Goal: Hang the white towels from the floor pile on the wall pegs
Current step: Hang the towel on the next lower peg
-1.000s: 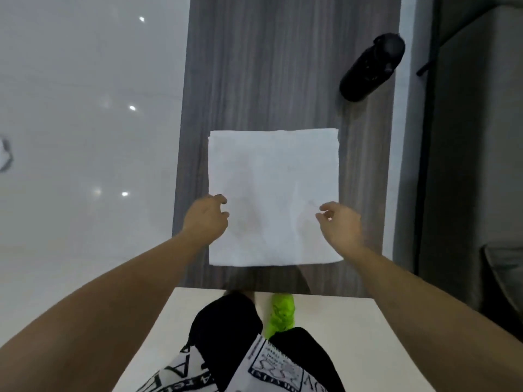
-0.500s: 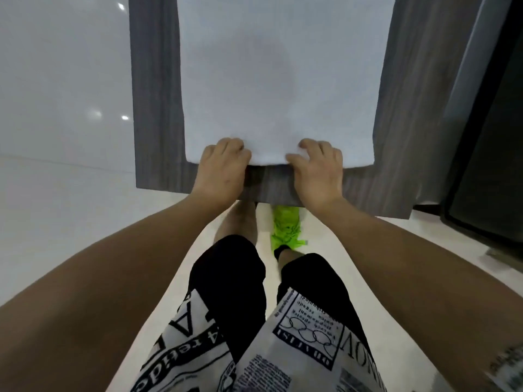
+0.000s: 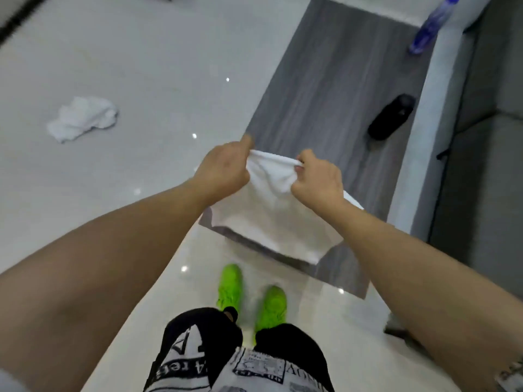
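Shoes [image 3: 229, 287], green, nearest on white floor [image 3: 158, 52]. Left hand [image 3: 223, 169] and right hand [image 3: 318, 179] each pinch top edge of towel [image 3: 271, 222], held hanging over grey table [image 3: 339, 89]. Crumpled towels [image 3: 82, 118] on floor, far left. Black bottle [image 3: 392, 117] on table beyond.

Black bottle [image 3: 392, 117] right, crumpled towel [image 3: 82, 118] left; floor [image 3: 158, 66] between open.

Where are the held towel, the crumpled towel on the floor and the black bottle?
held towel [image 3: 271, 222], head view, hanging middle panel
crumpled towel [image 3: 82, 118], head view, centre of heap
black bottle [image 3: 392, 117], head view, mid body
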The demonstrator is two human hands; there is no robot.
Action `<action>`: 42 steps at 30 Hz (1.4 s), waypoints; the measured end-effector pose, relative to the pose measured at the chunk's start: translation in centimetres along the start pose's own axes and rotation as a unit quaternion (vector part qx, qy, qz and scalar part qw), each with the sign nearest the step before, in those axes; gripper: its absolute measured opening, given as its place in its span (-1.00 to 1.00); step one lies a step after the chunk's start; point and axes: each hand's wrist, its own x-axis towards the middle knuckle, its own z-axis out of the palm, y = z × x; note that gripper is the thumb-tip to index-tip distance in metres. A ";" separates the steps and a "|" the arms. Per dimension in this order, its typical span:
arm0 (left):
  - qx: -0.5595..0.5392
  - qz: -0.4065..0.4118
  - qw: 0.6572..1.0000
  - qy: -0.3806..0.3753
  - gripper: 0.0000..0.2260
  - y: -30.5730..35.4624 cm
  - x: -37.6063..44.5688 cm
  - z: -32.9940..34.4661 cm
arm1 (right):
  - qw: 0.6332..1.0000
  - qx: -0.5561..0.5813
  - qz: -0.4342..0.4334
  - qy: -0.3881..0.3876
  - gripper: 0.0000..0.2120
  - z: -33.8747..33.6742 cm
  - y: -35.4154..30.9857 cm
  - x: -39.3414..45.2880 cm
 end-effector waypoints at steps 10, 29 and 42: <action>0.126 0.016 0.954 0.273 -0.81 -11.3 -9.9 -30.2 | 0.944 0.056 -0.308 0.104 -0.75 -17.2 -28.6 5.3; 0.218 -0.321 0.820 0.421 -0.75 -48.0 -58.7 -51.8 | 0.782 0.105 -0.614 -0.011 -0.68 -2.6 -93.8 -14.0; 0.194 -0.699 0.597 0.342 -0.76 -63.8 -90.4 -50.8 | 0.561 0.129 -0.802 -0.157 -0.69 15.6 -126.4 -37.7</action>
